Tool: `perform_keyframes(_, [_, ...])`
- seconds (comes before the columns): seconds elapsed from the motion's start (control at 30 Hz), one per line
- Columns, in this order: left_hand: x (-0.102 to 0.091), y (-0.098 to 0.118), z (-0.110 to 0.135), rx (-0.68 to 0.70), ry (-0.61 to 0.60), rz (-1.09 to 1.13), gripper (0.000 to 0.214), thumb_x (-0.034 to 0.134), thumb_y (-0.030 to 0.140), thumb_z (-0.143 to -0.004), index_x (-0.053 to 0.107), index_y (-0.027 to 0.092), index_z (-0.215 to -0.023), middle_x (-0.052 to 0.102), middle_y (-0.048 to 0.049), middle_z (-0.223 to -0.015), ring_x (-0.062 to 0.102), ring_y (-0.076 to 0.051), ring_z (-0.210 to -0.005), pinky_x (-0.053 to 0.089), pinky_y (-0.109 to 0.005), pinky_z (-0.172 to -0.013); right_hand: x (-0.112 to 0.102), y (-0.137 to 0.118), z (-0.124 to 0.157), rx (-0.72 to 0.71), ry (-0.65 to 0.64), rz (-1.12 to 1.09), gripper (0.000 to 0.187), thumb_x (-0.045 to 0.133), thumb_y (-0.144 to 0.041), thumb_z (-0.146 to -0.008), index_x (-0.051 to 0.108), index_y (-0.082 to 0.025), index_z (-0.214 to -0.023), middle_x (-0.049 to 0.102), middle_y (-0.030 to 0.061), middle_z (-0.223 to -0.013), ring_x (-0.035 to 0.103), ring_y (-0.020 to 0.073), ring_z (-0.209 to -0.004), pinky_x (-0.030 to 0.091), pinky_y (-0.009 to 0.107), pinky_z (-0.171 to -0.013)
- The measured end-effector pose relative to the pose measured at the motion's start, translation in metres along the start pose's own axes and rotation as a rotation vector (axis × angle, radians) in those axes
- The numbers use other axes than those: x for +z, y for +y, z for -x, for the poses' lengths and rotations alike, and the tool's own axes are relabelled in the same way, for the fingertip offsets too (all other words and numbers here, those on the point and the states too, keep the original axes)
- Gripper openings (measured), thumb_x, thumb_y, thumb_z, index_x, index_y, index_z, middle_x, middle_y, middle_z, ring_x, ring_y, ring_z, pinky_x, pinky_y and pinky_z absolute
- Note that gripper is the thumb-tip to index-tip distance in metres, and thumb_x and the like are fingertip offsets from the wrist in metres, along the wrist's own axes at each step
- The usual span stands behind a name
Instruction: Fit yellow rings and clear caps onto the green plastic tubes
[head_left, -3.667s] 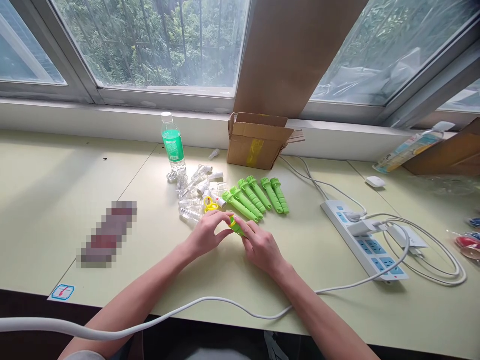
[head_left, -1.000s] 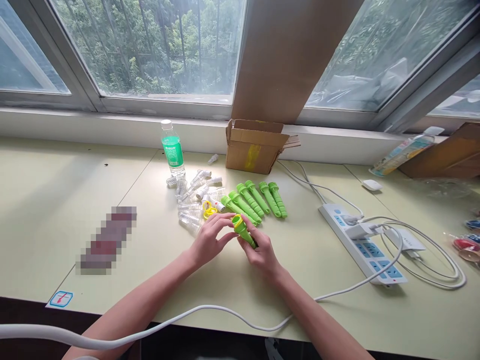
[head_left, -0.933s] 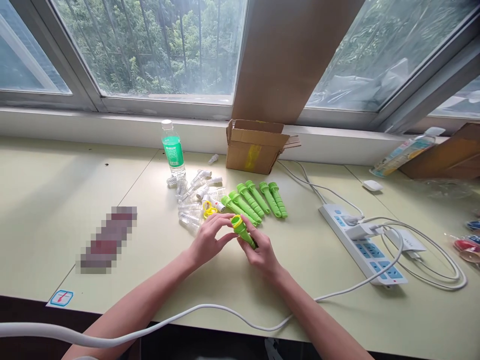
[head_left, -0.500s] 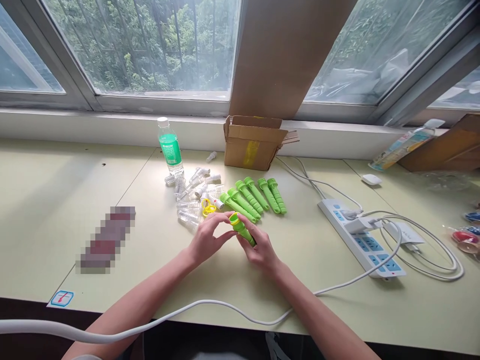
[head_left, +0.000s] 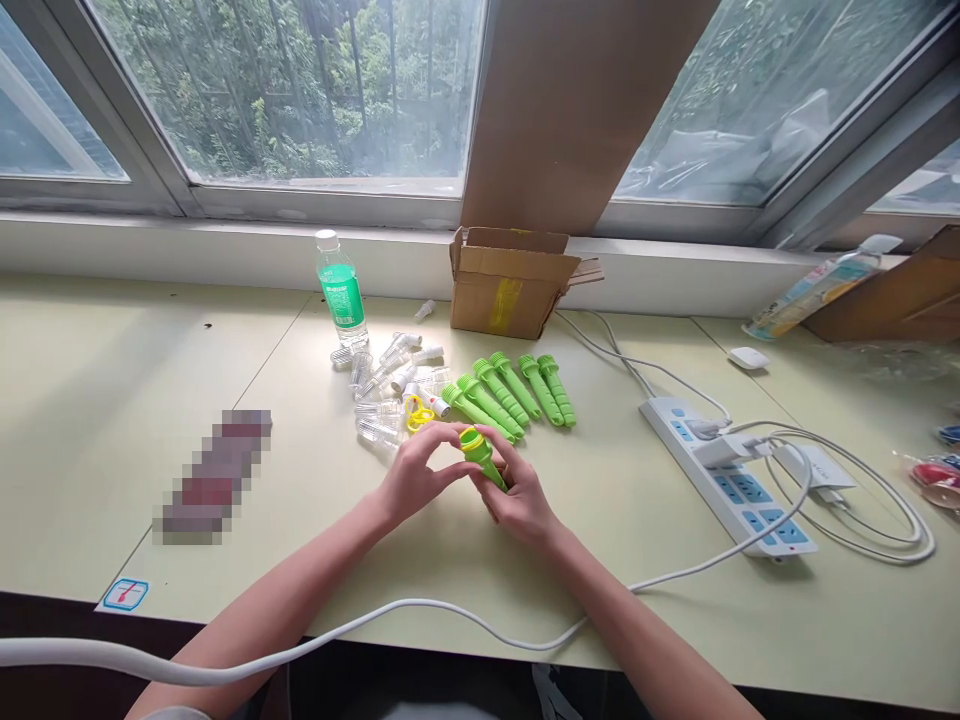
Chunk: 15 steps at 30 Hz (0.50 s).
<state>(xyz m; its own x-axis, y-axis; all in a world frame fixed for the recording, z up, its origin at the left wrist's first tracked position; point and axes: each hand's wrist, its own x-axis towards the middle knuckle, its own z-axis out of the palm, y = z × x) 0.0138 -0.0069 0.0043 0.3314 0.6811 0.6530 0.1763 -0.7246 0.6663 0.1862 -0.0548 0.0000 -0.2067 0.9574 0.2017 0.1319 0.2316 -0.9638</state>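
My right hand (head_left: 525, 502) is closed around a green plastic tube (head_left: 487, 463), its wide mouth tilted up toward me. A yellow ring (head_left: 472, 441) sits around that mouth. With thumb and forefinger, my left hand (head_left: 414, 474) pinches the ring at the tube's rim. Just beyond my hands lie several yellow rings (head_left: 419, 415) in a small heap. Several more green tubes (head_left: 504, 390) with threaded ends lie in a slanted row behind the held one. To their left are scattered clear plastic sleeves (head_left: 378, 432) and small white cylinders (head_left: 403, 378).
A water bottle (head_left: 343, 295) and an open cardboard box (head_left: 510, 290) stand near the windowsill. To the right lies a white power strip (head_left: 724, 480) with plugs and a looped cable. Another white cable (head_left: 420, 603) runs across the front edge and over my forearms.
The held green tube has turned slightly, so more of its mouth and yellow ring faces me. My right hand's fingers have shifted a little around it; the loose pieces lie as before.
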Motion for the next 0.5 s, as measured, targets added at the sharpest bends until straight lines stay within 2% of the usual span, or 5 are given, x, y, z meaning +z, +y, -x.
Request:
perform_keyframes(0.2, [0.0007,-0.0021,0.0004,0.028,-0.012,0.027,0.034,0.078,0.031,-0.072,0.055,0.019,-0.093,0.068,-0.0096,-0.105,0.066,-0.022,-0.098,0.054,-0.038,-0.085,0.0,0.0044,0.0014,0.074,-0.003,-0.112,0.057,0.057,-0.028,-0.088,0.037,-0.027,-0.14,0.045,-0.006,-0.059,0.041,0.0102,-0.046,0.039,0.025,-0.042])
perform_keyframes(0.5, [0.0021,-0.0034,0.0021,-0.065,-0.033,0.064,0.033,0.075,0.033,-0.074,0.054,0.02,-0.095,0.067,-0.0078,-0.101,0.065,-0.021,-0.096,0.053,-0.038,-0.085,-0.0001,-0.0047,0.0014,0.155,-0.066,-0.272,0.062,0.054,-0.034,-0.088,0.031,-0.02,-0.144,0.044,-0.0078,-0.053,0.038,0.009,-0.04,0.035,0.022,-0.039])
